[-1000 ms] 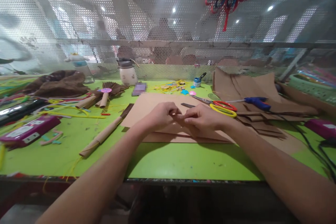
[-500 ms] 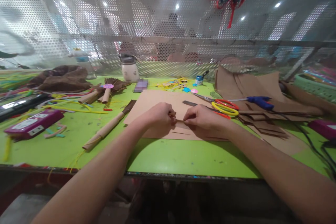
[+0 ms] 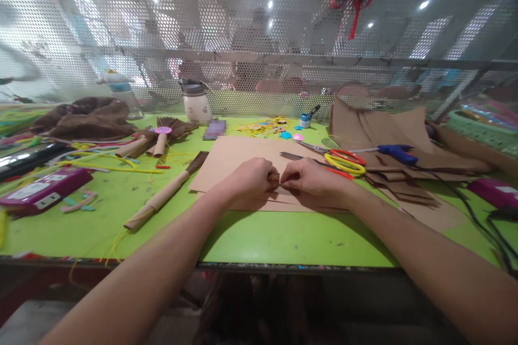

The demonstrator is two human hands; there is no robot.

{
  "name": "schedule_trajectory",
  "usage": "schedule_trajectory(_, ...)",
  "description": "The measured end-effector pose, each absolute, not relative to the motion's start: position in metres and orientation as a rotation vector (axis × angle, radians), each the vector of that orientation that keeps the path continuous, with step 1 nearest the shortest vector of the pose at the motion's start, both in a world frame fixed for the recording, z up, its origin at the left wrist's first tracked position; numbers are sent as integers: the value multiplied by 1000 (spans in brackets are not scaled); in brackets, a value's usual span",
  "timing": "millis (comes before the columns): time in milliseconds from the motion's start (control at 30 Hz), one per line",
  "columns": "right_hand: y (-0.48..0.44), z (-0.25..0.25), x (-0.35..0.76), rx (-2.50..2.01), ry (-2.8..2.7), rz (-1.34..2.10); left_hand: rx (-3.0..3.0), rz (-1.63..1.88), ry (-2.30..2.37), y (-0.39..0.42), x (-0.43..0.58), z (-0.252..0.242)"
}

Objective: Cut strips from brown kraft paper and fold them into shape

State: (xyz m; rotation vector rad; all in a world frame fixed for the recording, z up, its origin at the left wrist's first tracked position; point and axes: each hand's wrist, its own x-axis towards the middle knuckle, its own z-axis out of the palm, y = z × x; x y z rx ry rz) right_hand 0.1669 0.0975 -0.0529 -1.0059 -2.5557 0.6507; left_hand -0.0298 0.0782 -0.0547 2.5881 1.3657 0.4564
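Note:
My left hand (image 3: 256,178) is closed, its curled fingers around a small brown paper strip (image 3: 277,178) that mostly hides inside them. The fingertips of my right hand (image 3: 303,177) are pinched at the strip's other side, nearly touching the left ones. Both hands are low over flat sheets of brown kraft paper (image 3: 226,159). A small tool with a dark blade (image 3: 292,156) lies just behind the right hand, next to scissors with red and yellow handles (image 3: 343,164). To the left lies a rolled paper tube with a fringed dark end (image 3: 162,197).
A blue glue gun (image 3: 399,153) rests on stacked brown paper (image 3: 380,124) at the right, its cord trailing forward. Purple power strips (image 3: 46,190) lie at left and right. A white bottle (image 3: 196,105) stands near the perforated metal screen (image 3: 238,38).
My hands have drawn together, closing the gap where the paper strip showed between them. The view has shifted slightly; the things on the table stay put.

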Motion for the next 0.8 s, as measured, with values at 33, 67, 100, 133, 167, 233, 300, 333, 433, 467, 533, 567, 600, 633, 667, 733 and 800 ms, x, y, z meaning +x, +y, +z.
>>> schedule_trajectory(33,97,-52,167,-1022,-2571,630,2626,431,1368,78,-30,-54)
schedule_trajectory(67,97,-51,167,-1037,-2591,603,2663,403,1373,78,-30,-53)
schedule_trajectory(100,97,-50,167,-1051,-2615,567,2693,377,1379,79,-29,-53)
schedule_trajectory(133,96,-49,168,-1063,-2640,527,2712,359,1384,79,-29,-53)
schedule_trajectory(167,95,-47,168,-1072,-2660,486,2725,347,1390,79,-28,-53)
schedule_trajectory(233,93,-44,168,-1090,-2693,411,2736,335,1404,80,-27,-53)
schedule_trajectory(300,89,-42,168,-1101,-2724,340,2740,317,1419,80,-27,-53)
schedule_trajectory(333,87,-41,168,-1107,-2740,301,2742,305,1428,80,-26,-53)
schedule_trajectory(433,82,-38,169,-1122,-2799,186,2749,272,1451,78,-26,-51)
schedule_trajectory(467,81,-38,170,-1125,-2810,156,2751,266,1458,78,-27,-50)
schedule_trajectory(533,81,-38,171,-1120,-2826,121,2747,256,1467,76,-28,-48)
schedule_trajectory(567,82,-38,172,-1114,-2837,117,2740,252,1469,76,-28,-47)
schedule_trajectory(600,83,-38,172,-1111,-2851,119,2731,249,1468,75,-29,-46)
schedule_trajectory(633,85,-38,173,-1108,-2867,127,2720,245,1465,75,-29,-45)
schedule_trajectory(667,87,-38,173,-1107,-2878,134,2710,240,1459,74,-29,-44)
schedule_trajectory(733,89,-39,174,-1105,-2885,148,2692,232,1455,74,-30,-42)
schedule_trajectory(800,89,-41,175,-1122,-2869,149,2681,216,1459,74,-32,-40)
